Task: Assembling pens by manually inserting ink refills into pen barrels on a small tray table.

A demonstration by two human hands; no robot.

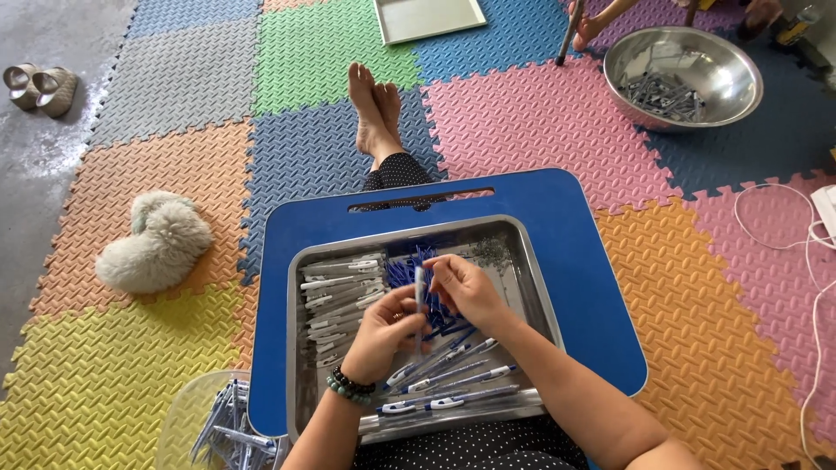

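Note:
Both my hands meet over a steel tray (pixel 533 270) that rests on a blue lap desk (pixel 575 252). My left hand (pixel 383 331), with a bead bracelet at the wrist, and my right hand (pixel 466 289) together hold one upright white pen barrel (pixel 420 287). In the tray lie a stack of white pen barrels (pixel 341 296) on the left, blue refills (pixel 402 270) in the middle, small springs (pixel 492 252) at the back right, and several assembled blue-and-white pens (pixel 453 383) at the front.
A clear tub of pens (pixel 222 426) sits at my lower left. A steel bowl of grey parts (pixel 684 77) stands at the back right beside another person's foot (pixel 588 26). Also around: a fluffy toy (pixel 157 244), a white tray (pixel 428 17), sandals (pixel 39 87), a white cable (pixel 784 218), my bare feet (pixel 374 109).

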